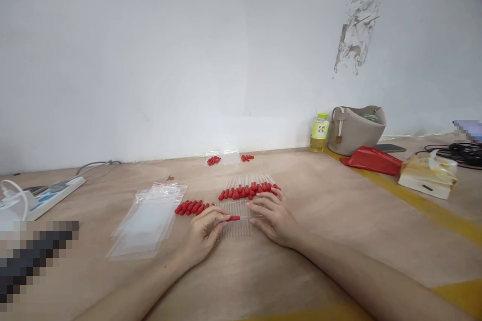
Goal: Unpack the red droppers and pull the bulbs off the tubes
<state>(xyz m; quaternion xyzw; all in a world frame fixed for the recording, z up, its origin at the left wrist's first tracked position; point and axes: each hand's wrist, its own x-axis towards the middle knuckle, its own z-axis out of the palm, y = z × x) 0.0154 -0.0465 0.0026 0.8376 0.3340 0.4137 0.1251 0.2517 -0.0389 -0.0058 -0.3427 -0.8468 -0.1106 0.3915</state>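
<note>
Pinching a small red rubbery bulb [234, 218] between closed thumb and fingers, the left hand [205, 228] holds it at the near centre, over a row of slender clear tubes [234, 233]. A thin clear tube [245, 217] extends rightward from it; the right hand [277, 215] curves partly open there, contact unclear. The bulb looks light and soft, the tube stiff, slick and perhaps fragile, best held close to the bulb. Flat clear plastic bags [145, 220] lie left; a far clear bag [229, 158] appears to contain red pieces [214, 160]. A yellow-liquid bottle [318, 145] stands far right.
</note>
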